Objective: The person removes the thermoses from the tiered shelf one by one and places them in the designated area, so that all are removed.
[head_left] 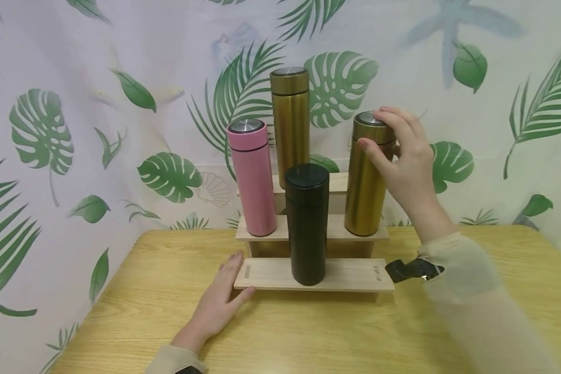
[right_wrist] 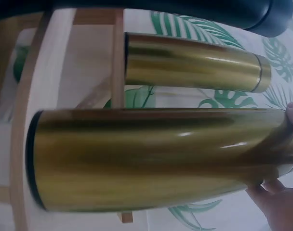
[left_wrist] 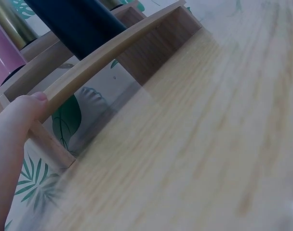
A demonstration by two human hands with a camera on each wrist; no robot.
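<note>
My right hand grips the top of a gold thermos flask with a silver lid, thumb in front and fingers at the lid. The flask is upright, its base at the right end of the middle step of a wooden stand. Against the left end of the lowest step rests my left hand, fingers extended along the side and thumb at the front edge. A black thermos flask stands mid-lowest step. To the left on the middle step is a pink one; another gold flask occupies the top step.
The stand sits on a wood-grain table. Behind it hangs a white cloth with green leaf prints. A black strap circles the right wrist near the stand's right end.
</note>
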